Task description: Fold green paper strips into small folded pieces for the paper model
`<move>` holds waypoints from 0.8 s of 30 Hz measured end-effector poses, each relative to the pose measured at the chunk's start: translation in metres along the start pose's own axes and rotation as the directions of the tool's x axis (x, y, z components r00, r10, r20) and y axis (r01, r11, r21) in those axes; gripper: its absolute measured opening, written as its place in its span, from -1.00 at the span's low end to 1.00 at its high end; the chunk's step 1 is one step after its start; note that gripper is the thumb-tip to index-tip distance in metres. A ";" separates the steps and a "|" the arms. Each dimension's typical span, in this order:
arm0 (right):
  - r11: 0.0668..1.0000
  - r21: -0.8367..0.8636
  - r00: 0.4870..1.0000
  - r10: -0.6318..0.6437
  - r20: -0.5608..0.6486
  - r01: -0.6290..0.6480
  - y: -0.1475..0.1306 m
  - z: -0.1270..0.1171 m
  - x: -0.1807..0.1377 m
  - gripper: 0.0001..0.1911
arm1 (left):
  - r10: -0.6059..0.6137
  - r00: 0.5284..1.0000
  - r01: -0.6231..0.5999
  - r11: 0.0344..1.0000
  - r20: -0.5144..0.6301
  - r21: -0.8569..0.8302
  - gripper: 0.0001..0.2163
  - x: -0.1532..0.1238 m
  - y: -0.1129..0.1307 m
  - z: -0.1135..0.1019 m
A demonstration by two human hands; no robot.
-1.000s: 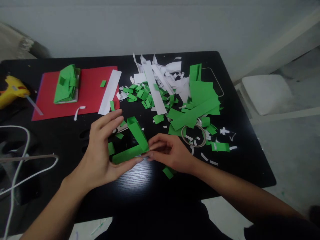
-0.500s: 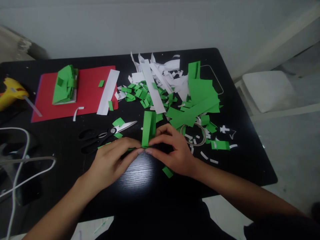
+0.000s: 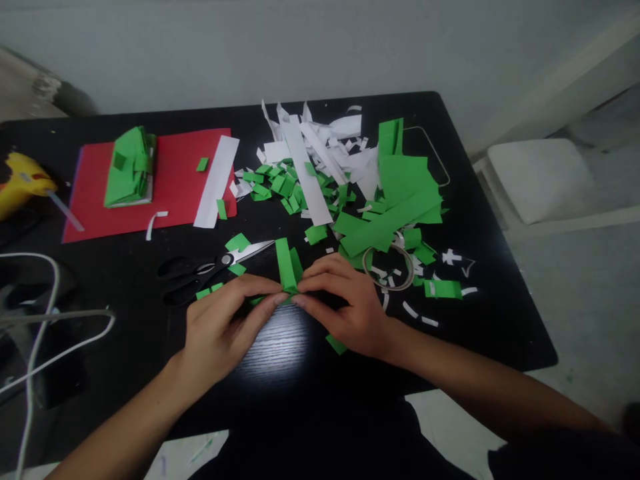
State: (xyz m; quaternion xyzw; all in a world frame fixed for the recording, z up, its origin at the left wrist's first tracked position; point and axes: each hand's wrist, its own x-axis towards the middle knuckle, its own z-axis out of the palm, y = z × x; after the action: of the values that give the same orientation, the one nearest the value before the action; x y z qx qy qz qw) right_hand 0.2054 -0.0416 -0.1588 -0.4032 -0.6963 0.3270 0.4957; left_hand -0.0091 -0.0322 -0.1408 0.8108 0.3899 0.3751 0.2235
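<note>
A folded green paper strip (image 3: 287, 264) stands up from the black table (image 3: 280, 360) between my two hands. My left hand (image 3: 225, 325) pinches its lower end from the left, fingers pressed together. My right hand (image 3: 345, 301) pinches the same end from the right, thumb and fingertips closed on the fold. Black-handled scissors (image 3: 200, 272) lie just left of the strip, blades pointing right. A ring of tape (image 3: 387, 268) lies right of my right hand.
Heaps of green and white paper scraps (image 3: 350, 180) cover the table's far middle. A red sheet (image 3: 170, 180) at the far left carries a green folded stack (image 3: 130, 167). A yellow glue gun (image 3: 23, 183) and white cable (image 3: 40, 333) lie at the left edge.
The bent strip was held open in an L a second ago. My hands have since come together, folding it up into a short upright piece that now leans slightly left.
</note>
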 end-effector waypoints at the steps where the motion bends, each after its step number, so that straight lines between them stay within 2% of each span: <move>1: 1.000 0.015 1.000 0.007 -0.002 -0.007 0.000 0.000 0.000 -0.96 | 0.007 1.000 -0.007 1.000 0.000 -0.009 -0.82 0.000 0.000 0.000; 9: 0.977 0.156 0.990 0.140 0.021 -0.142 -0.003 -0.002 0.002 -0.87 | 0.062 0.998 -0.060 0.992 0.018 -0.110 -0.76 0.000 0.000 0.000; 16: 0.985 0.149 0.996 0.089 -0.010 -0.086 -0.001 -0.001 -0.001 -0.85 | 0.073 0.997 -0.070 0.990 0.023 -0.119 -0.76 0.001 0.000 -0.001; 24: 0.989 0.100 0.994 0.112 0.007 -0.112 -0.001 -0.002 0.000 -0.90 | 0.062 0.998 -0.060 0.994 0.028 -0.086 -0.77 0.001 0.001 0.001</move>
State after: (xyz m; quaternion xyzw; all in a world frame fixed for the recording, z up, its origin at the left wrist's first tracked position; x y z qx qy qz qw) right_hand 0.2067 -0.0424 -0.1574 -0.4162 -0.6557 0.3891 0.4955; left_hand -0.0075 -0.0317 -0.1399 0.8177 0.3451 0.3854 0.2525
